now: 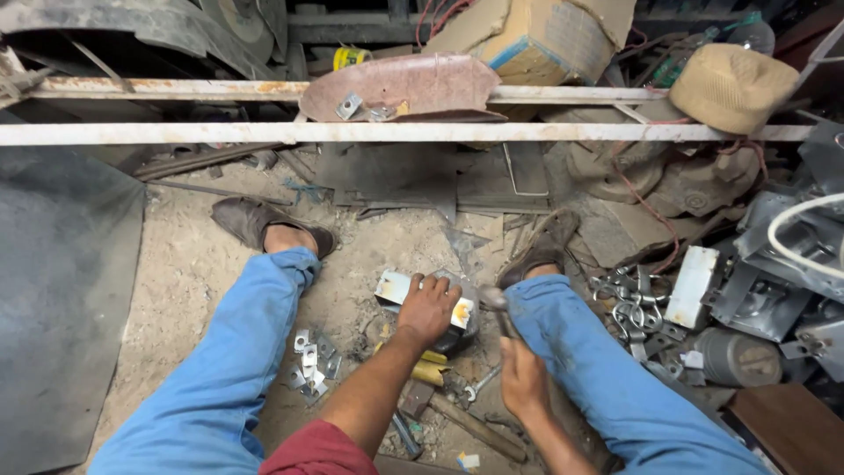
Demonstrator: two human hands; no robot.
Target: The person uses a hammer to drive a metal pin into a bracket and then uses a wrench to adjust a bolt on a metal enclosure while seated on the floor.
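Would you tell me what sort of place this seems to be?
Probably a small metal workshop: the right hand holds a hammer, the left hand steadies a metal plate, and cut brackets litter the dirt floor.
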